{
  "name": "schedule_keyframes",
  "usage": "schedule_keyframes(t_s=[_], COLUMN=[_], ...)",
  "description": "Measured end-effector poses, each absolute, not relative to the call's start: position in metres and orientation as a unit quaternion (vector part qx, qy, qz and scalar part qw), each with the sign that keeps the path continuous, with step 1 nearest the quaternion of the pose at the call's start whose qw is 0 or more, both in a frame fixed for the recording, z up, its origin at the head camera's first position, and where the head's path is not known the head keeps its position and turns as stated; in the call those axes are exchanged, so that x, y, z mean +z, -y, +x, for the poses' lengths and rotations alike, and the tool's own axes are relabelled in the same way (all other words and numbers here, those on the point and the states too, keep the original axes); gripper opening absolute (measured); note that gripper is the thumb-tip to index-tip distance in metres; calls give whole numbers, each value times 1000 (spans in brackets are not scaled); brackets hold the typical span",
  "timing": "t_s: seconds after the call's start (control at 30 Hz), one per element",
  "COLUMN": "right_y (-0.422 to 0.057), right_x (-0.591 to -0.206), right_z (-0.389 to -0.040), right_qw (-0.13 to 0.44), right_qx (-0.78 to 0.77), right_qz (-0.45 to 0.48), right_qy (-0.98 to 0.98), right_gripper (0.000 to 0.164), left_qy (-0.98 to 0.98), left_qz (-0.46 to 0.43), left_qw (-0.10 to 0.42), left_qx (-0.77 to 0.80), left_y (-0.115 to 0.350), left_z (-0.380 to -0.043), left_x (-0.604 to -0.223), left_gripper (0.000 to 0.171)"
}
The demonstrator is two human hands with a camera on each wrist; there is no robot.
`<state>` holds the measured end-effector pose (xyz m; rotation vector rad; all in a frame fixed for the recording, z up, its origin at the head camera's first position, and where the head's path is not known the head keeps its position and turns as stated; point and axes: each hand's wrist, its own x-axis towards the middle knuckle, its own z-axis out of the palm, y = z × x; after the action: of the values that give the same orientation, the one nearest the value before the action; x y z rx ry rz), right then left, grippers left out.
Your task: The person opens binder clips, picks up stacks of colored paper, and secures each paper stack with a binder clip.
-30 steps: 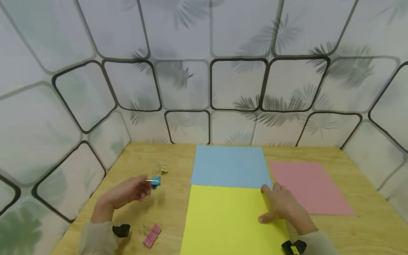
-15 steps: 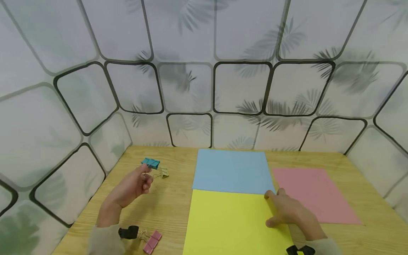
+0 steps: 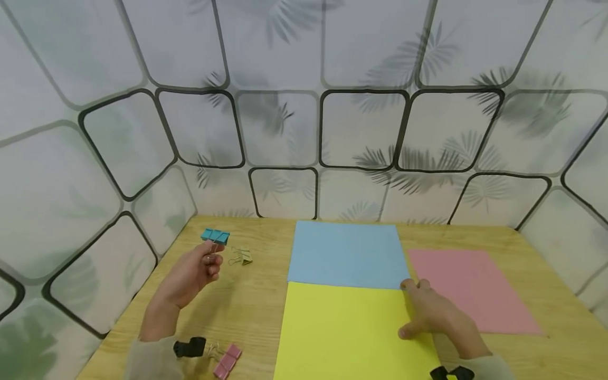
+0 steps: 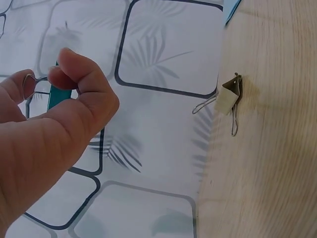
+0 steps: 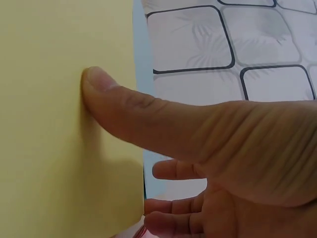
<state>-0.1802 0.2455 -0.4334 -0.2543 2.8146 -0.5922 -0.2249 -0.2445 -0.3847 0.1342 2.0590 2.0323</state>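
A teal binder clip [image 3: 216,236] is pinched by its wire handles in my left hand [image 3: 185,277], held above the table's left side. In the left wrist view the clip's body [image 4: 58,97] is partly hidden by curled fingers. My right hand [image 3: 437,316] rests at the upper right edge of a yellow sheet [image 3: 347,332], its thumb and fingers spread apart. The right wrist view has the thumb [image 5: 114,99] lying on the sheet's face, the other fingers beside its edge. Beyond the yellow sheet lies a blue sheet [image 3: 349,253], their edges meeting or overlapping.
A pale yellow binder clip [image 3: 245,256] lies just right of my left hand. Nearer the front is a pink binder clip [image 3: 228,361]. A pink sheet [image 3: 467,287] lies right of the blue one. Patterned cloth walls [image 3: 280,126] enclose the wooden table [image 3: 258,311].
My left hand has carried the teal clip away towards the back left, and the clip has turned to lie broadside. My right hand stays at the yellow sheet's edge; the view has shifted slightly.
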Motion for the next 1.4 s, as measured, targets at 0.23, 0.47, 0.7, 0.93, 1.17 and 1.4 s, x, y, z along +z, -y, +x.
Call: schedule_keyframes(t_s=[0.23,0.47,0.7,0.93,1.17,1.4], right_y=[-244,-245,-244,-244,-242,-244], right_x=[-434,-432,-434,-430,-435,-440], right_z=[-182,-185,-187,-186,-183,-181], right_qw=[120,119,136,131,101,77], right_qx=[-194,-169,-161,-153,-128,-118], right_qz=[-97,-93,-86,-67,-79,-107], right_qy=[-969,-974,-974,-977,-984,-984], right_gripper=[121,121,108,107,109,103], left_qy=[-709,-705,-709,-711,-717,-716], left_qz=[49,43,35,33,35,32], left_qw=[116,117,116,112,109,111], left_qx=[694,698,695,694,688,688], left_y=[248,247,248,245,246,247], left_z=[-223,-224,-225,-228,-229,-228], left_x=[-382,-382,-384,-386,-389,-388], left_gripper=[51,47,48,49,49,48])
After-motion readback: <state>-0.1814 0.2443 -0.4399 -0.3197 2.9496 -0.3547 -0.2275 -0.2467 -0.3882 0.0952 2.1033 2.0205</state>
